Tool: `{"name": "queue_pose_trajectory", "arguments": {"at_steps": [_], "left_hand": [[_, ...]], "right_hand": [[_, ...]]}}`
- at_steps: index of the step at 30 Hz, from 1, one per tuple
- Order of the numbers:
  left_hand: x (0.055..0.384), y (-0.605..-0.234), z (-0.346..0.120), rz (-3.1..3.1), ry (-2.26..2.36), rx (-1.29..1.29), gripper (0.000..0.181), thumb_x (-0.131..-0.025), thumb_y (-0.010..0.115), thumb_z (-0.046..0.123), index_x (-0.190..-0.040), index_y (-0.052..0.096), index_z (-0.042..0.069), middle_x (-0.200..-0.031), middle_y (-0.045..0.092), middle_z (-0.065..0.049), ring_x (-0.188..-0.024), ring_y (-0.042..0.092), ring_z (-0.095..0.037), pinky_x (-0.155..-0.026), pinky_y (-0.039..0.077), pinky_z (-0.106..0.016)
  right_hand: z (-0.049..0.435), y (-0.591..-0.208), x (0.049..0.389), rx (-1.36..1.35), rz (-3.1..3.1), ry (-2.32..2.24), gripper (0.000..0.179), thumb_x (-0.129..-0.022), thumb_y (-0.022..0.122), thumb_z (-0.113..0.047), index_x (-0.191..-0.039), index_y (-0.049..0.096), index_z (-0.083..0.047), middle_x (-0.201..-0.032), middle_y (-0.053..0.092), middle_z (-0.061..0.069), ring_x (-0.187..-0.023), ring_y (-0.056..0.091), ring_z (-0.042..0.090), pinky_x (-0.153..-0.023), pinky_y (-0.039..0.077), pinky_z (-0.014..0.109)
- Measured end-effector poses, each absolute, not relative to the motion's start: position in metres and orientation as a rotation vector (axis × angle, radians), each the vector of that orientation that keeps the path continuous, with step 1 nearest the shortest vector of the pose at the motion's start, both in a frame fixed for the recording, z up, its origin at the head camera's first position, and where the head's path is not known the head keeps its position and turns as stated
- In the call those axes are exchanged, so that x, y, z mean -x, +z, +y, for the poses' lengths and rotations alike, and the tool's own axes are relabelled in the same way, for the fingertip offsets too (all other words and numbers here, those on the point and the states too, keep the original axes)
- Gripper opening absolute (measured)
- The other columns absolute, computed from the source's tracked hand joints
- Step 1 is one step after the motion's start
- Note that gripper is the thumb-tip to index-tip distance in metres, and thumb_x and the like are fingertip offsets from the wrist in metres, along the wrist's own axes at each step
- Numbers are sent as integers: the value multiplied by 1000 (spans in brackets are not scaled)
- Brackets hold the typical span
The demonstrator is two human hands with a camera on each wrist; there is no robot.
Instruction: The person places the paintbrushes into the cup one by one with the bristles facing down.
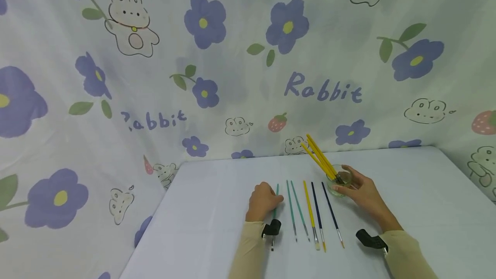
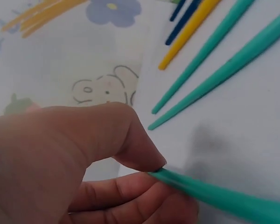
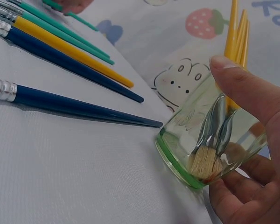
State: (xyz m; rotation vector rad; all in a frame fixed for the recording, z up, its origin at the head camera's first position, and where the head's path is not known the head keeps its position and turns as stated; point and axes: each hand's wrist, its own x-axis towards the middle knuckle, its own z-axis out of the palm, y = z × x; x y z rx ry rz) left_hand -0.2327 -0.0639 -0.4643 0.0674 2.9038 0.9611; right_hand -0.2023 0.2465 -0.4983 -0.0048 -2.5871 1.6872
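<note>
My left hand (image 1: pixel 263 203) pinches a green paintbrush (image 2: pixel 219 198) near the thin end of its handle, between thumb and fingers. In the head view that brush points toward me, partly hidden by the hand and wrist camera. On the right, my right hand (image 1: pixel 367 196) grips a clear glass jar (image 3: pixel 184 121), thumb on one side and fingers on the other. Several yellow-handled paintbrushes (image 1: pixel 320 157) lean inside it, bristles (image 3: pixel 205 163) down. Whether the jar's base touches the table cannot be told.
Between the hands lie two green paintbrushes (image 1: pixel 291 210), a yellow paintbrush (image 1: pixel 309 203) and two dark blue paintbrushes (image 1: pixel 331 208), tips toward me. A white cloth covers the table (image 1: pixel 205 210). Behind it hangs a rabbit-and-flower curtain (image 1: pixel 240 98).
</note>
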Motion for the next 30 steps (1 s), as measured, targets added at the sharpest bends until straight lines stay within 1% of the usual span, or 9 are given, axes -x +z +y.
{"name": "queue_pose_trajectory", "arguments": {"at_steps": [6,9,12,19,24,30], "left_hand": [[235,-461,-72,2848,1081,-116,20,-83,78,18,-66,73,8,-56,65,0,-50,57,-11,-47,43,-24],[236,-459,-74,2825,1122,-132,19,-84,77,17,-68,72,8,-55,65,0,-50,58,-11,-48,44,-24],[236,-457,-75,2800,1175,-159,18,-85,77,16,-71,72,6,-58,67,-2,-51,61,-11,-49,45,-25],[237,-450,-75,2733,1300,-213,14,-87,75,16,-84,73,2,-65,72,-5,-54,65,-12,-52,51,-24],[239,-448,-74,2681,1400,-215,12,-88,73,14,-88,72,2,-66,72,-6,-55,66,-12,-52,52,-24],[240,-444,-72,2570,1592,-198,11,-87,70,11,-91,71,1,-73,75,-9,-59,69,-12,-56,59,-24]], "right_hand": [[247,-500,204,45,-2600,1689,96,-88,79,-50,-163,30,-15,-157,49,22,-149,38,51,-120,36,66],[247,-501,204,66,-2610,1683,97,-87,80,-51,-163,30,-17,-157,49,21,-150,37,51,-120,35,66],[247,-500,203,63,-2615,1673,97,-88,80,-51,-164,30,-16,-157,49,22,-150,37,51,-120,35,66],[246,-500,202,70,-2614,1666,97,-88,79,-52,-163,30,-16,-157,49,22,-149,37,51,-120,35,67],[247,-500,202,67,-2615,1652,96,-88,78,-52,-163,31,-17,-157,49,23,-148,38,52,-120,36,66],[246,-500,201,54,-2609,1646,95,-88,79,-51,-163,31,-15,-156,50,23,-148,39,52,-119,36,66]]}}
